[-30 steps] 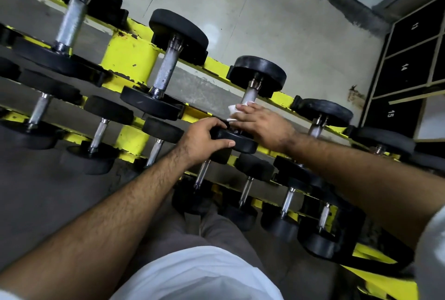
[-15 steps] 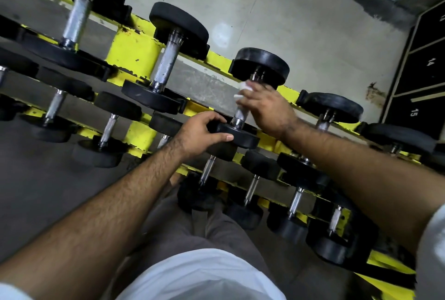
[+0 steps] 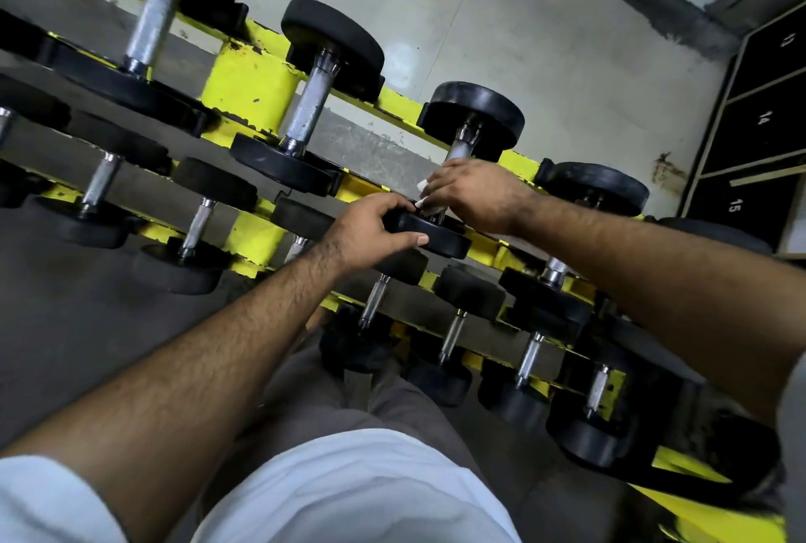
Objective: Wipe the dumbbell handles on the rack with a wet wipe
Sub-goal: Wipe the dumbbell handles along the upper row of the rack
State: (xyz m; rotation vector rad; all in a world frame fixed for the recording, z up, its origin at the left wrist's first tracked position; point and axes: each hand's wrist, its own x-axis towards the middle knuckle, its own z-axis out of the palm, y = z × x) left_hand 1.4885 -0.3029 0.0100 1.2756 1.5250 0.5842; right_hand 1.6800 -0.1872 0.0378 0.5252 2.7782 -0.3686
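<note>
A yellow rack (image 3: 248, 89) holds rows of black dumbbells with steel handles. My right hand (image 3: 477, 193) wraps a white wet wipe (image 3: 425, 193) around the lower part of the handle (image 3: 458, 148) of a top-row dumbbell, near its front weight. My left hand (image 3: 370, 233) grips the rim of that dumbbell's front weight (image 3: 445, 239). Most of the wipe is hidden under my right fingers. The far weight (image 3: 475, 115) of the same dumbbell sits on the back rail.
More dumbbells (image 3: 312, 106) lie to the left and right on the top row, smaller ones (image 3: 196, 228) on the lower rows. Black numbered lockers (image 3: 759, 119) stand at the right. Pale floor tiles (image 3: 501, 19) lie beyond the rack. My legs are close to the rack's base.
My right hand has slid with the wipe down the handle, from near the far weight toward the front weight. My left hand stays on the front weight.
</note>
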